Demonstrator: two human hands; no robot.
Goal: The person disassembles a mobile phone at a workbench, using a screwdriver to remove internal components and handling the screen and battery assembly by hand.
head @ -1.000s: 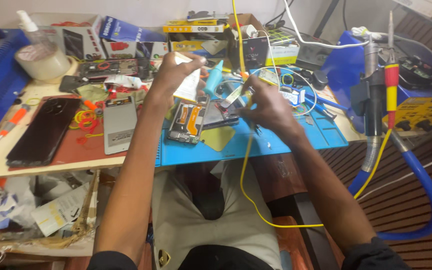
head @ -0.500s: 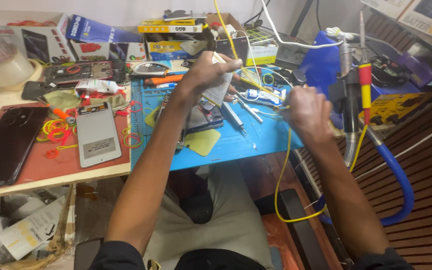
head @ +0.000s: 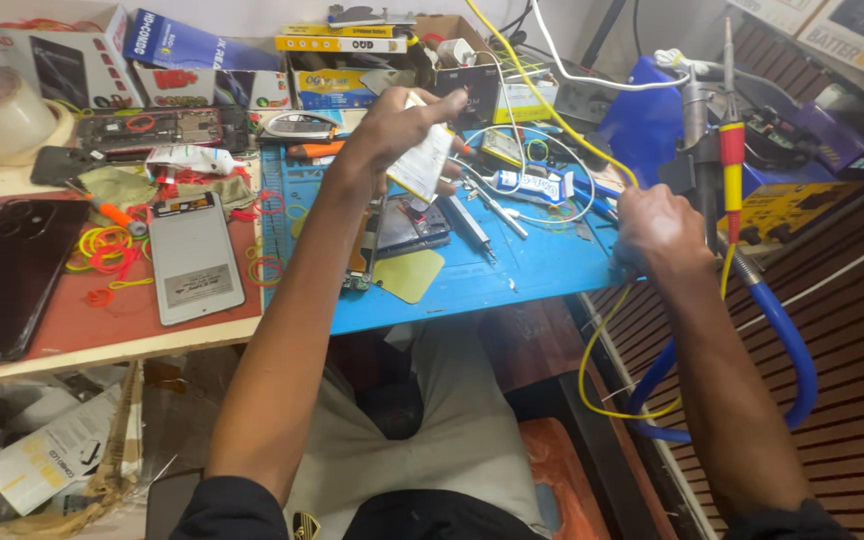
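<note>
Two bare hands work over a cluttered counter; the left hand is raised above the blue mat with its grip closed on a pale flat battery, thumb and fingers pinching the upper edge so the piece hangs tilted below and to the right of the palm; directly under it, on the mat, lies an opened phone with its insides showing, and just beside that a yellow rounded film.

The right hand sits at the mat's right edge, well apart from the battery; its grip is curled shut around a yellow cable that loops down below the counter — the fingertips themselves are hidden, so how tight the hold is cannot be told; a blue hose curves just beside the wrist, and a soldering iron with a red and yellow handle stands upright behind the knuckles.

Left of the mat, on a red pad, a grey phone back lies flat among coloured rubber bands; a black phone rests near it — touching neither hand.
</note>
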